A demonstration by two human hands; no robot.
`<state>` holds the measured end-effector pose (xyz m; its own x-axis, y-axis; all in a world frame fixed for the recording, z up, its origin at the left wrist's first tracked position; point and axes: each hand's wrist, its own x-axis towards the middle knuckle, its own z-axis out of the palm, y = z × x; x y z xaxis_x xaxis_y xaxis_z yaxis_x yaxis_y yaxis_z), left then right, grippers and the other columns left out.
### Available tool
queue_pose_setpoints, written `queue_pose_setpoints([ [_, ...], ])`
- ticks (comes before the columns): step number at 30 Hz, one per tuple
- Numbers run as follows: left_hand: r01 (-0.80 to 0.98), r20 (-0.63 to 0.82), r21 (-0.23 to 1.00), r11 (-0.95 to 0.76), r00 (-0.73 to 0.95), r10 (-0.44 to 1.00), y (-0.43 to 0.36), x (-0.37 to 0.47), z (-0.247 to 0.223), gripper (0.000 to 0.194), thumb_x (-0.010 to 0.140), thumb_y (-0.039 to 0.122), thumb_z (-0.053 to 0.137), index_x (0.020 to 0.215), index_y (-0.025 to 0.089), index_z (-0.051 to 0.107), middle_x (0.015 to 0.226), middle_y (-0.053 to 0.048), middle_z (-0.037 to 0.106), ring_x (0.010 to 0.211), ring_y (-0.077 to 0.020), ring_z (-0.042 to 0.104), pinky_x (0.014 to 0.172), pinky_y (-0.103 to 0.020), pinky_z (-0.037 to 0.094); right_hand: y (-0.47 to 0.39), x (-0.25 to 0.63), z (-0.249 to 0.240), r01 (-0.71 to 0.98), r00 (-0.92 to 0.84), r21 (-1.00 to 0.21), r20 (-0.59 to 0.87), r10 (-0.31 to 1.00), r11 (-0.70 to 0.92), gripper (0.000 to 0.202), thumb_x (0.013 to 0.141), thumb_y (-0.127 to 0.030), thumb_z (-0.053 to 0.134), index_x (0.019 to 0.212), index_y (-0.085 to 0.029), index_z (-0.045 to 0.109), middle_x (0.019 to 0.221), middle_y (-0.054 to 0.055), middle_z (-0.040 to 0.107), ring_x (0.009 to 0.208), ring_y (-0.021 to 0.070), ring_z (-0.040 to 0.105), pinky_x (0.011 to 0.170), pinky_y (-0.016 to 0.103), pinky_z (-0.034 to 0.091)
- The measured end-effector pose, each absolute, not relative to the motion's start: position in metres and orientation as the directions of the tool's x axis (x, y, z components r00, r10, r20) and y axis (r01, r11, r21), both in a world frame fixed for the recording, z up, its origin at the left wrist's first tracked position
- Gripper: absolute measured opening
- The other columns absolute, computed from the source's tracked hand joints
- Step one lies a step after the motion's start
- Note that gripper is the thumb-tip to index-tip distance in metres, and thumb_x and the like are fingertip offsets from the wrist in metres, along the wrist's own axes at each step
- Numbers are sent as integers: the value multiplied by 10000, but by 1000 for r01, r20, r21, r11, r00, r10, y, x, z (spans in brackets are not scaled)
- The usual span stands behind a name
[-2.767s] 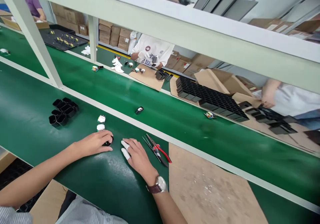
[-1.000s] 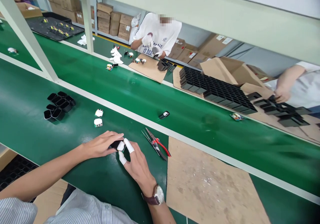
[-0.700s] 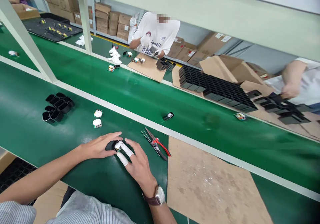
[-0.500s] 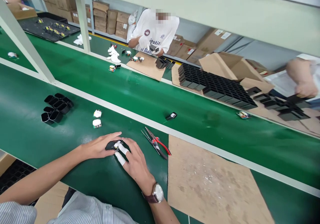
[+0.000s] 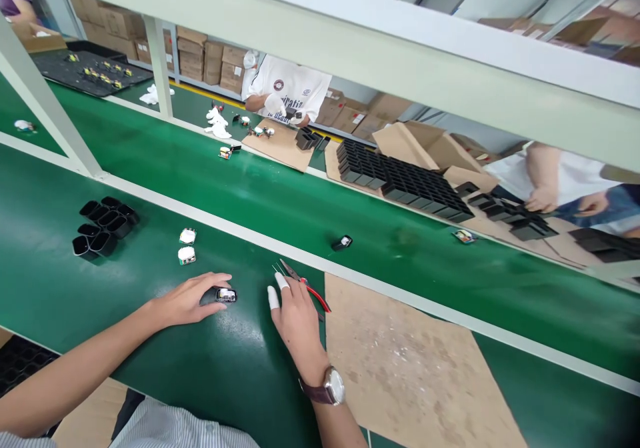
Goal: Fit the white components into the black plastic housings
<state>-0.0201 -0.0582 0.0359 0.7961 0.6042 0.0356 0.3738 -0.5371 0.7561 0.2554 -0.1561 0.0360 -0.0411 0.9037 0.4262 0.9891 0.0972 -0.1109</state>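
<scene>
My left hand curls thumb and fingers around a small black plastic case, which lies on the green table. A white-topped circuit board shows in the case's open end, facing right. My right hand is off the case, its fingers apart and white covers on two fingertips. It is over the red-handled pliers and the thin metal tweezers, partly hiding both. Whether it touches them I cannot tell. Two loose white-topped circuit boards lie beyond my left hand.
Several empty black cases stand at left. A cardboard sheet lies at right. Beyond a pale rail runs a green belt carrying a filled case. Co-workers sit opposite, near rows of black cases. A beam crosses above.
My right hand has left the case and moved right to the pliers and tweezers. My left hand stays around the case, whose filled end is now uncovered. The view has tilted up slightly.
</scene>
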Motion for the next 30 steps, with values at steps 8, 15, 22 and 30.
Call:
queue_pose_setpoints([
  [8, 82, 376, 714, -695, 793, 479, -50, -18, 25, 422, 1015, 291, 686, 1427, 236, 610, 1259, -111, 739, 1166, -261, 711, 989, -395, 627, -161, 257, 18, 993, -64, -74, 347, 936, 95, 405, 930, -13, 441, 1261, -128, 643, 1181, 171, 650, 1058, 323, 599, 921, 501, 543],
  [15, 63, 454, 584, -809, 801, 390, -49, -24, 17, 471, 1041, 230, 639, 1501, 286, 553, 1358, -88, 713, 1204, -248, 706, 1050, -404, 610, -157, 255, 12, 981, -81, -134, 379, 922, 141, 373, 903, 17, 420, 1146, -136, 658, 1048, 139, 638, 965, 289, 597, 842, 435, 547],
  [22, 322, 79, 793, -517, 788, 610, -52, -22, 20, 681, 987, 366, 720, 1586, 324, 400, 1346, -41, 733, 1288, -254, 680, 1083, -404, 577, -162, 244, 31, 909, -164, -294, 397, 903, 295, 293, 981, -74, 465, 1188, -166, 652, 1053, 108, 641, 941, 242, 627, 764, 359, 561],
  [30, 310, 71, 804, -507, 797, 600, -51, -21, 20, 621, 982, 364, 721, 1541, 322, 455, 1332, -42, 736, 1273, -252, 681, 1099, -411, 549, -169, 220, 54, 913, -314, -142, 349, 883, 382, 253, 885, -12, 468, 850, -197, 637, 1064, 110, 628, 785, 202, 598, 575, 312, 502],
])
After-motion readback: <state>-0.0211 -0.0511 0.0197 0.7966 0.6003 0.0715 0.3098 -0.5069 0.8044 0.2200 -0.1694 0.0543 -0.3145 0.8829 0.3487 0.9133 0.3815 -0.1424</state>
